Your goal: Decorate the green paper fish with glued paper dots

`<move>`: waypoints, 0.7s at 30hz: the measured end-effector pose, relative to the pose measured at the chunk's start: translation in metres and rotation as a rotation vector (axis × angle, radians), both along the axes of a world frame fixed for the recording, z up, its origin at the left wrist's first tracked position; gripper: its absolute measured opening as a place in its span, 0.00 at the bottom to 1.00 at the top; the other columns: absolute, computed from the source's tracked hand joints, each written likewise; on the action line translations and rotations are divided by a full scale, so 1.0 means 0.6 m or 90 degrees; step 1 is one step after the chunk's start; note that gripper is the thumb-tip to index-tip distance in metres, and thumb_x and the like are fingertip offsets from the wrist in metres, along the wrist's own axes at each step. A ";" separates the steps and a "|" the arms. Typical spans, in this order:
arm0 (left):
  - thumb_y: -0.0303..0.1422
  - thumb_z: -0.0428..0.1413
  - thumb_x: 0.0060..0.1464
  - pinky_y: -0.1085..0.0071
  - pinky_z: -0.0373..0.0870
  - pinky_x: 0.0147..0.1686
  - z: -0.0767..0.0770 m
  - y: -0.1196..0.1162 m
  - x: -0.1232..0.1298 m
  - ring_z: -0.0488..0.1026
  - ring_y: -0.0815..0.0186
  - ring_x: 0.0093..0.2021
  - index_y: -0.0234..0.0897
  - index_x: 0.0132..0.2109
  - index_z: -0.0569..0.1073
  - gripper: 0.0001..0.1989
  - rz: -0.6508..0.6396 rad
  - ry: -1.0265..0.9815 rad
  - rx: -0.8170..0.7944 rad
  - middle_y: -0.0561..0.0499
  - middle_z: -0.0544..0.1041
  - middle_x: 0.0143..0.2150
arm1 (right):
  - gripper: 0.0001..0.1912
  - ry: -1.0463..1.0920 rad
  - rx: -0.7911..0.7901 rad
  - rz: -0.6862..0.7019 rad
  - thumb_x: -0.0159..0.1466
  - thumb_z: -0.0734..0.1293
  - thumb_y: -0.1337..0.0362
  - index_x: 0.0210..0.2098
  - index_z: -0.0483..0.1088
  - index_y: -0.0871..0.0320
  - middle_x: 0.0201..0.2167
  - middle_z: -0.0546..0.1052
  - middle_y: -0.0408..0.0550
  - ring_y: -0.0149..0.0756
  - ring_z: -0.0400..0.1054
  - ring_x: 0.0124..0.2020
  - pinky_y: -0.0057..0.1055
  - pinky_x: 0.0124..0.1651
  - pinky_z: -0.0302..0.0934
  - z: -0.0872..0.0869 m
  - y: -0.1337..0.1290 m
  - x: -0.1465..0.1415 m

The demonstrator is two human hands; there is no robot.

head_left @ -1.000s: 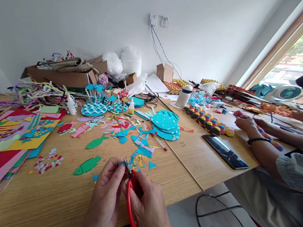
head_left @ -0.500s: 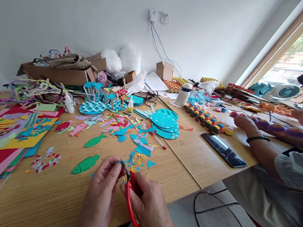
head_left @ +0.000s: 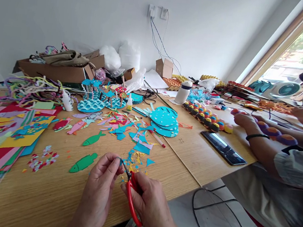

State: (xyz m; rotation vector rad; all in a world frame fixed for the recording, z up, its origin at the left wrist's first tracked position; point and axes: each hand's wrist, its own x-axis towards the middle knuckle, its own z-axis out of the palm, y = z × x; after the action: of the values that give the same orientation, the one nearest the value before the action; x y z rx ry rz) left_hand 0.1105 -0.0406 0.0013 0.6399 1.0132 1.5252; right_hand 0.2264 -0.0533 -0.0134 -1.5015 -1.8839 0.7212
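Observation:
My right hand (head_left: 149,197) grips red-handled scissors (head_left: 131,200), a finger and thumb in the loops. Their dark blades point up and left, the tips at the fingertips of my left hand (head_left: 101,188). That hand is closed in a pinch on a small blue paper piece (head_left: 120,161), mostly hidden by the fingers. Left of my hands, two green paper fish (head_left: 83,163) lie on the wooden table (head_left: 49,193). Just beyond the scissors are small blue and yellow paper scraps (head_left: 134,159).
Coloured paper sheets (head_left: 2,151) are stacked at left. Blue discs (head_left: 164,120), a thin wooden stick (head_left: 185,164) and a phone (head_left: 222,148) lie to the right. Glue bottles (head_left: 129,103) stand farther back. A co-worker's arm (head_left: 260,140) reaches in at right over painted egg-carton strips (head_left: 272,131).
The view has shifted slightly. Both my hands keep nearly the same pose, with the scissor tips still at the left fingertips.

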 end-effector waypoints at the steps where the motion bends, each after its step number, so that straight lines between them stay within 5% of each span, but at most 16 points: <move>1: 0.37 0.63 0.38 0.78 0.66 0.30 0.000 0.001 0.000 0.66 0.71 0.27 0.36 0.29 0.72 0.11 0.002 0.004 -0.001 0.56 0.71 0.24 | 0.15 -0.004 0.002 -0.001 0.56 0.60 0.57 0.18 0.55 0.57 0.14 0.54 0.37 0.24 0.45 0.17 0.23 0.21 0.41 -0.001 0.000 0.000; 7: 0.35 0.63 0.39 0.77 0.66 0.31 -0.002 0.009 -0.004 0.66 0.72 0.26 0.36 0.28 0.71 0.10 -0.008 0.028 0.002 0.57 0.69 0.24 | 0.14 -0.029 -0.013 -0.015 0.56 0.61 0.58 0.18 0.57 0.58 0.14 0.54 0.37 0.24 0.45 0.17 0.24 0.21 0.41 0.000 -0.001 0.007; 14: 0.35 0.61 0.43 0.76 0.66 0.28 -0.001 0.005 -0.015 0.68 0.71 0.25 0.36 0.28 0.70 0.08 -0.121 0.068 -0.004 0.55 0.72 0.23 | 0.13 -0.016 -0.068 0.020 0.56 0.62 0.58 0.20 0.59 0.58 0.15 0.60 0.36 0.24 0.50 0.17 0.22 0.20 0.43 0.033 -0.002 0.025; 21: 0.32 0.62 0.41 0.78 0.66 0.29 0.003 -0.003 -0.021 0.68 0.72 0.26 0.35 0.30 0.72 0.08 -0.133 -0.025 -0.038 0.55 0.73 0.24 | 0.11 -0.014 -0.056 0.045 0.56 0.61 0.60 0.22 0.58 0.58 0.16 0.60 0.36 0.25 0.50 0.18 0.23 0.21 0.43 0.031 -0.002 0.018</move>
State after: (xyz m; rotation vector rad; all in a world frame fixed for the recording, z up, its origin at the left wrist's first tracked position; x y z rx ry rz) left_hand 0.0977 -0.0421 0.0033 0.6500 0.9280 1.3166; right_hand 0.2373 -0.0546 0.0050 -1.5078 -1.9525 0.8339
